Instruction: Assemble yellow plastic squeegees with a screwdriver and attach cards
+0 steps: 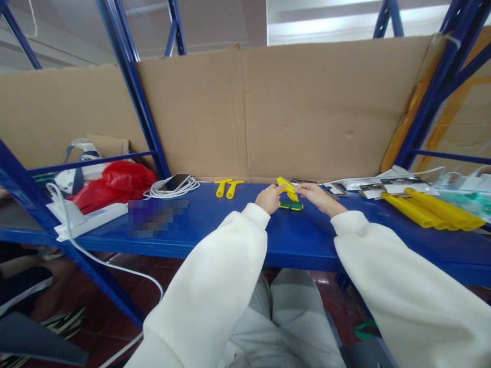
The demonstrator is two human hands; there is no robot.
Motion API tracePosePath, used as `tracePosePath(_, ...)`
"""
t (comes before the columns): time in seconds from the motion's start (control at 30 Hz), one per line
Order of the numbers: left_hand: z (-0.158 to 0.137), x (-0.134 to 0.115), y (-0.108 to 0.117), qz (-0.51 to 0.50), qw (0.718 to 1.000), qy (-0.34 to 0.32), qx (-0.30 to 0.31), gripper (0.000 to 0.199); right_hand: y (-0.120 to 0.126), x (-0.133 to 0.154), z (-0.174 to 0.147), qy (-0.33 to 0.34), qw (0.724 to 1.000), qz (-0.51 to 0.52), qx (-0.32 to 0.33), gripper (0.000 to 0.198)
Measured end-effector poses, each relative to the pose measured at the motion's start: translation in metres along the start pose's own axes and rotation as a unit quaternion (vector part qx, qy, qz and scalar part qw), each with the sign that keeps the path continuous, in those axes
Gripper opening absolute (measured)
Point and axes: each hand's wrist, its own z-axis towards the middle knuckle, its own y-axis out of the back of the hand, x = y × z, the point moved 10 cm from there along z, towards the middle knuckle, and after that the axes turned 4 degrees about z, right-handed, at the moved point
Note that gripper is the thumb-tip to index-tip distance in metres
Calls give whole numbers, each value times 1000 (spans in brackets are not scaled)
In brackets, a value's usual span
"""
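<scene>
Over the blue shelf top, my left hand (269, 198) is closed around a yellow T-shaped plastic handle (286, 185). The fingertips of my right hand (317, 197) pinch at the right side of the same piece; any small part between them is too small to make out. Just below the hands, a green and yellow screwdriver handle (291, 205) lies on the surface. Two similar yellow T-shaped handles (230, 190) lie side by side further left, apart from my hands.
Several yellow tubes (433, 210) lie at the right beside packaged parts (401, 186). On the left are a phone (175, 182), a coiled white cable (155, 191), a power strip (97, 219) and a red bag (118, 184). Cardboard (307, 110) stands behind; a person's leg (53, 286) shows lower left.
</scene>
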Motion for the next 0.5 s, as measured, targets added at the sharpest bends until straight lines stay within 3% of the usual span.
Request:
tracePosePath(0.2,-3,-1,-9,44,998,-5,39,71,8,-1,1,-2,1000,8,-24,22)
tracePosePath(0.37,-4,-4,-13,56,996,-29,55,73,6,-3,-2,-9,1000,29,3,31)
tracePosePath(0.5,-4,-4,-13,36,997,-20,62,73,9,-9,0,-31,999,26,12,25)
